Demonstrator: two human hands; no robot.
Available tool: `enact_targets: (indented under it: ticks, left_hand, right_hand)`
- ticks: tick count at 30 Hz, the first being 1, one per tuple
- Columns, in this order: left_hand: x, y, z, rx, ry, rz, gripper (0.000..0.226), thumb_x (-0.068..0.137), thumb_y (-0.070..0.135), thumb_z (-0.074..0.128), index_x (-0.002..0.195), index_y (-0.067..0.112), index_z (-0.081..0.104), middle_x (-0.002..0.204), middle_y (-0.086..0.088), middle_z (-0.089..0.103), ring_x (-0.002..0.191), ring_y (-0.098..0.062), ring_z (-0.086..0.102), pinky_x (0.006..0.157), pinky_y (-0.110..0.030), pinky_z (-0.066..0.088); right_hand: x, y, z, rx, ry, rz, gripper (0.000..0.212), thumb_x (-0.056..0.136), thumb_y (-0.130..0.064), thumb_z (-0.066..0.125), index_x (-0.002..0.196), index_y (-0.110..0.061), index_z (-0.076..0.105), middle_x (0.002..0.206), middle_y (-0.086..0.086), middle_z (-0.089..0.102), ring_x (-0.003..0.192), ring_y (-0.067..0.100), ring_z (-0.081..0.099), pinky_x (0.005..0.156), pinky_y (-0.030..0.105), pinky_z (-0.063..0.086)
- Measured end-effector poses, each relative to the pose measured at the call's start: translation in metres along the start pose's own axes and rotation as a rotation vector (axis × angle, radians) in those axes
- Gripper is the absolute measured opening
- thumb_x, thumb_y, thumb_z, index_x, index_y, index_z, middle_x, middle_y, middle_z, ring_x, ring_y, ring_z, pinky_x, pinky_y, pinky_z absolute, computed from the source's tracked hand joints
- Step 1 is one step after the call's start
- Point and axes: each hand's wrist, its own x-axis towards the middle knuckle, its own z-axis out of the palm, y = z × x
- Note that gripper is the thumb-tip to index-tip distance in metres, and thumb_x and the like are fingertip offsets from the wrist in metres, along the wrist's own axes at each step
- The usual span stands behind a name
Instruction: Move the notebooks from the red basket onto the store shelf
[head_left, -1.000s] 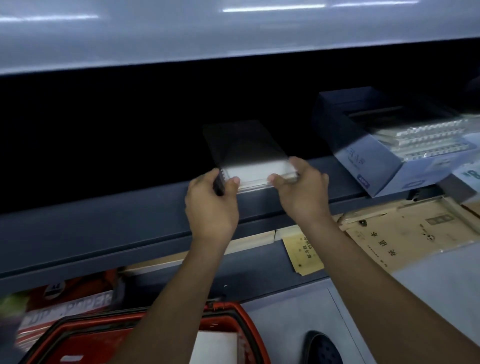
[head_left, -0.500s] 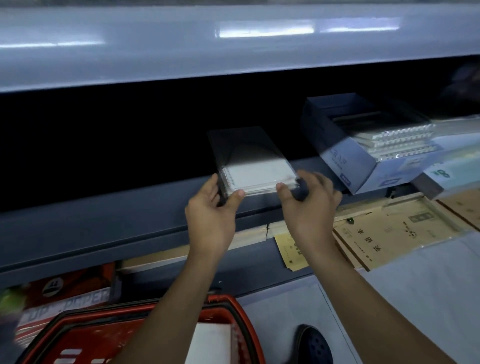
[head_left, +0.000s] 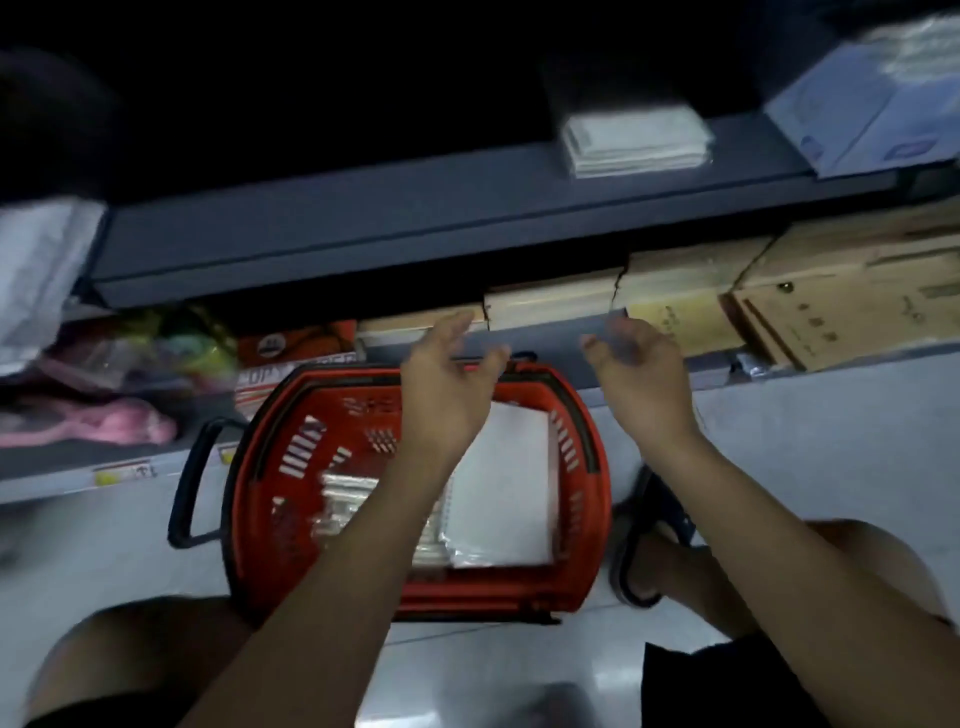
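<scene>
A stack of notebooks (head_left: 636, 139) lies on the dark store shelf (head_left: 415, 218), near its front edge, with no hand on it. The red basket (head_left: 291, 415) stands on the floor below, between my knees. A white-covered notebook (head_left: 511, 483) lies flat in its right half, and more wrapped spiral notebooks (head_left: 343, 499) lie to its left, partly hidden by my left forearm. My left hand (head_left: 449, 387) hovers over the basket's far rim, fingers apart and empty. My right hand (head_left: 641, 382) hangs just right of the basket, also open and empty.
A blue box (head_left: 857, 119) of notebooks sits on the shelf at the right. Brown envelopes (head_left: 831, 306) fill the lower shelf on the right, with paper reams and pink and yellow packets (head_left: 104, 415) to the left. My sandalled foot (head_left: 644, 551) rests right of the basket.
Both hands have let go of the notebooks on the shelf and dropped down toward the basket. My view has tilted downward, so the basket and floor now fill the frame.
</scene>
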Motion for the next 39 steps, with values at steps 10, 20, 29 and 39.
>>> enact_targets:
  ticks: [10,20,29,39]
  left_hand:
    - [-0.055,-0.125,0.005,0.471,-0.314,-0.484,0.064,0.080,0.021,0.074,0.138,0.016,0.047,0.121,-0.007,0.064,0.119,-0.030,0.060,0.099,-0.034,0.050]
    - [-0.061,-0.116,0.010,0.471,-0.222,-0.360,0.055,0.090,0.008,0.052,0.145,0.015,0.052,0.126,-0.018,0.069,0.111,-0.036,0.067,0.093,-0.035,0.053]
    - [-0.054,-0.059,-0.030,-0.415,-0.115,-0.702,0.047,0.090,-0.011,0.060,0.126,0.019,0.061,0.104,0.004,0.072,0.087,-0.006,0.065,0.070,-0.020,0.051]
    - [-0.056,0.050,-0.069,-0.933,-0.559,-0.430,0.043,0.096,0.006,0.052,0.136,0.017,0.062,0.137,-0.006,0.065,0.126,-0.019,0.060,0.113,-0.039,0.042]
  right_hand:
    - [-0.075,0.138,0.091,-0.187,-0.318,0.550,0.030,0.094,-0.034,0.067,0.100,-0.006,0.074,0.107,0.003,0.074,0.097,0.019,0.069,0.088,0.035,0.055]
    - [-0.061,0.124,0.088,-0.106,-0.114,0.692,0.029,0.087,-0.033,0.073,0.103,-0.010,0.066,0.094,0.004,0.068,0.085,0.023,0.064,0.075,0.027,0.047]
    - [-0.054,0.081,0.036,0.311,-0.101,0.741,0.037,0.087,0.000,0.071,0.122,0.007,0.063,0.121,0.026,0.068,0.086,0.028,0.063,0.078,0.040,0.056]
    - [-0.079,-0.024,-0.049,0.789,-0.427,0.436,0.024,0.100,-0.016,0.058,0.123,-0.010,0.063,0.121,0.013,0.072,0.105,0.032,0.072,0.065,0.036,0.064]
